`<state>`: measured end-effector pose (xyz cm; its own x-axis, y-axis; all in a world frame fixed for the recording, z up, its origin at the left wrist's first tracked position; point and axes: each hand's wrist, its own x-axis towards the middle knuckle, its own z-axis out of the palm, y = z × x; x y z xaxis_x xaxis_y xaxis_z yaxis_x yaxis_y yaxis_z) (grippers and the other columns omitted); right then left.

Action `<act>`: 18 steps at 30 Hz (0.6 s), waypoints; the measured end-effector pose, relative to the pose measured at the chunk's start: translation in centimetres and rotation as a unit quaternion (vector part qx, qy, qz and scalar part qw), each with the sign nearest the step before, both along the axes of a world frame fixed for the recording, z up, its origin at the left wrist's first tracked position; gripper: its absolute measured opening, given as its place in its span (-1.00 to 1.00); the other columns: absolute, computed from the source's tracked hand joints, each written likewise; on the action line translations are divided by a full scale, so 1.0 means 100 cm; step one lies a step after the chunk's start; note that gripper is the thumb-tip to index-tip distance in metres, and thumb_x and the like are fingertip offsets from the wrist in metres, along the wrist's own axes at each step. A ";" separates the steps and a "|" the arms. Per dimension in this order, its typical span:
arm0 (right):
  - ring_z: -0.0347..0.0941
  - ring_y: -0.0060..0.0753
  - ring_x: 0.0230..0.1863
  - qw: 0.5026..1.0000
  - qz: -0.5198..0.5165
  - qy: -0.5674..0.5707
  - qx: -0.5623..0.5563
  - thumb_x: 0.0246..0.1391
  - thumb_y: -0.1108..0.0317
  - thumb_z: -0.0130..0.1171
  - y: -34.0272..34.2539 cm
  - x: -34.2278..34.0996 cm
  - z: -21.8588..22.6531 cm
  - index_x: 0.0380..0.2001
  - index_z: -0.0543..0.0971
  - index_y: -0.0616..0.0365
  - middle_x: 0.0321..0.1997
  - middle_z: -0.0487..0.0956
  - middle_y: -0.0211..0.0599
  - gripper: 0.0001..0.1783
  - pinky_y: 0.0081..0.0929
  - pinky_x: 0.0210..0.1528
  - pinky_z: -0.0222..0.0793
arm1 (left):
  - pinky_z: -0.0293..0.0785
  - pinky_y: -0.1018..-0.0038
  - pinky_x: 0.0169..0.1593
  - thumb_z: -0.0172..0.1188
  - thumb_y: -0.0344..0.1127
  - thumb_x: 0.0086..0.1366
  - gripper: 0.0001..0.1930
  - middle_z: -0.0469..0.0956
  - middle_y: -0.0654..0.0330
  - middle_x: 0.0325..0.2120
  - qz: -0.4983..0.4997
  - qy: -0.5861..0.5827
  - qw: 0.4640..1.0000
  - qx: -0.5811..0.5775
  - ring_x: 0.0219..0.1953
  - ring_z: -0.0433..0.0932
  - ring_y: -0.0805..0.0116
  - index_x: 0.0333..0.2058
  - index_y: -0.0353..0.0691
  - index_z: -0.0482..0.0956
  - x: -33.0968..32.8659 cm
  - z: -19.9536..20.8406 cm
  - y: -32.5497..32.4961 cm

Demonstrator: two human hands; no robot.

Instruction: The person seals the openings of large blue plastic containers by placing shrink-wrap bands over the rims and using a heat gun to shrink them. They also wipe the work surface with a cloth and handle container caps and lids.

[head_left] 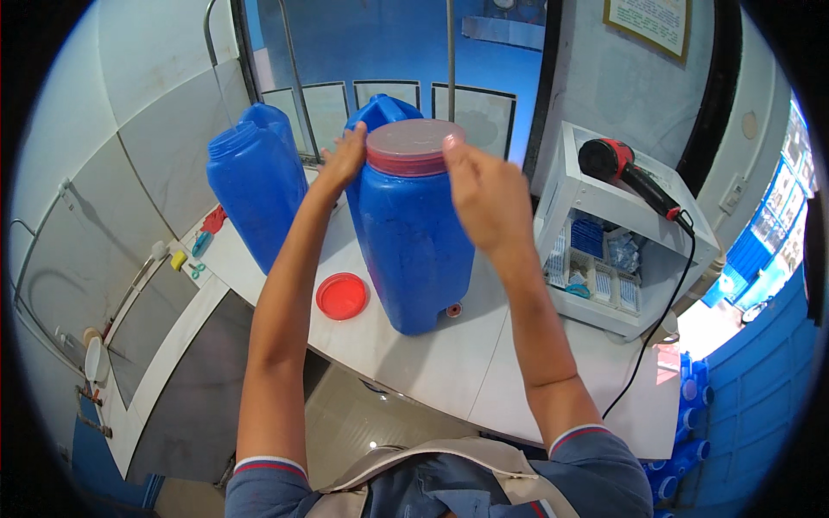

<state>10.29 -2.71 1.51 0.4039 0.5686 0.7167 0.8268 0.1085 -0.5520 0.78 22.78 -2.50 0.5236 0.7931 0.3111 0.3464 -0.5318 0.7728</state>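
A tall blue water jug [410,250] with a small spout near its base stands upright on the counter before me. Its wide mouth carries a dull red screw lid [413,142] with a flat, paler top. My left hand [347,154] grips the lid's left side, partly hidden behind the forearm and jug. On the opposite side, my right hand [490,190] is closed at the lid's edge, thumb on the rim and the other fingers curled. Left of the jug's base lies a loose bright red cap [342,296]. A second blue jug [250,177], uncapped, stands further left.
On the right, a white shelf unit [596,207] holds packets in compartments, with a red and black heat gun [617,168] on top. Its black cord [661,321] hangs over the counter. A sink [186,388] is at left. More blue jugs [688,423] sit below right.
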 end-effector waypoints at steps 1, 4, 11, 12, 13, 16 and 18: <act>0.48 0.21 -0.39 0.999 -0.006 0.033 0.021 0.20 0.05 -0.27 0.008 0.021 0.006 -0.43 0.58 0.26 -0.46 0.55 0.12 -0.46 -0.06 -0.26 0.36 | -0.37 -0.14 0.25 -0.48 0.25 0.31 -0.23 -0.16 -0.26 0.27 -0.002 -0.023 0.999 -0.031 0.34 -0.28 -0.13 0.27 -0.27 -0.07 0.008 0.002 0.003; 0.52 -0.20 -0.26 0.993 0.017 0.116 0.005 0.17 0.02 -0.17 0.046 0.095 0.018 -0.27 0.57 0.31 -0.29 0.60 -0.03 -0.47 -0.39 -0.14 0.33 | -0.32 0.06 0.30 -0.44 0.21 0.32 -0.22 -0.10 -0.26 0.26 -0.066 -0.174 0.982 -0.015 0.33 -0.21 -0.11 0.26 -0.37 -0.10 0.037 0.010 -0.086; 0.47 0.12 -0.17 1.000 0.006 -0.009 -0.023 0.13 0.09 -0.20 0.023 0.007 -0.005 -0.17 0.48 0.29 -0.26 0.54 0.15 -0.52 -0.06 -0.04 0.31 | -0.01 0.32 0.26 -0.34 0.20 0.32 -0.24 0.17 -0.21 0.16 -0.080 -0.084 0.993 0.023 0.24 0.15 0.02 0.19 -0.44 0.09 -0.021 -0.009 0.012; 0.43 0.08 -0.09 0.998 0.011 0.047 -0.046 0.15 0.06 -0.22 0.019 0.038 0.000 -0.15 0.47 0.32 -0.20 0.52 0.15 -0.49 -0.13 0.03 0.26 | 0.03 0.32 0.24 -0.34 0.21 0.32 -0.24 0.19 -0.21 0.15 -0.084 -0.140 0.987 -0.004 0.22 0.18 0.00 0.17 -0.44 0.13 0.004 -0.005 -0.015; 0.38 0.05 0.00 0.992 0.018 0.106 -0.062 0.17 0.04 -0.24 0.025 0.079 0.013 -0.13 0.46 0.34 -0.13 0.50 0.15 -0.46 -0.20 0.10 0.21 | 0.06 0.31 0.23 -0.34 0.21 0.32 -0.24 0.21 -0.21 0.13 -0.085 -0.192 0.977 -0.030 0.20 0.21 -0.01 0.15 -0.44 0.17 0.020 0.016 -0.072; 0.30 0.04 0.12 0.968 0.166 0.157 -0.103 0.20 0.03 -0.27 0.074 0.108 0.016 -0.14 0.46 0.36 -0.08 0.49 0.14 -0.44 -0.26 0.17 0.16 | 0.11 0.31 0.20 -0.31 0.15 0.32 -0.28 0.26 -0.20 0.11 -0.040 -0.168 0.985 0.007 0.14 0.28 0.01 0.16 -0.45 0.14 0.022 0.032 -0.126; 0.32 0.10 0.07 0.984 0.141 0.082 -0.064 0.17 0.03 -0.28 0.094 0.103 -0.011 -0.22 0.49 0.35 -0.15 0.51 0.16 -0.44 -0.21 0.13 0.18 | 0.11 0.33 0.20 -0.28 0.12 0.31 -0.29 0.28 -0.18 0.10 0.134 -0.110 0.974 0.144 0.12 0.30 0.04 0.17 -0.45 0.11 0.038 0.009 -0.134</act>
<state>20.57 6.70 0.44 0.3212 0.7569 0.5692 0.6715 0.2418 -0.7005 4.57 9.39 -1.63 0.2061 0.7548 0.6227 0.3459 -0.6515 0.6752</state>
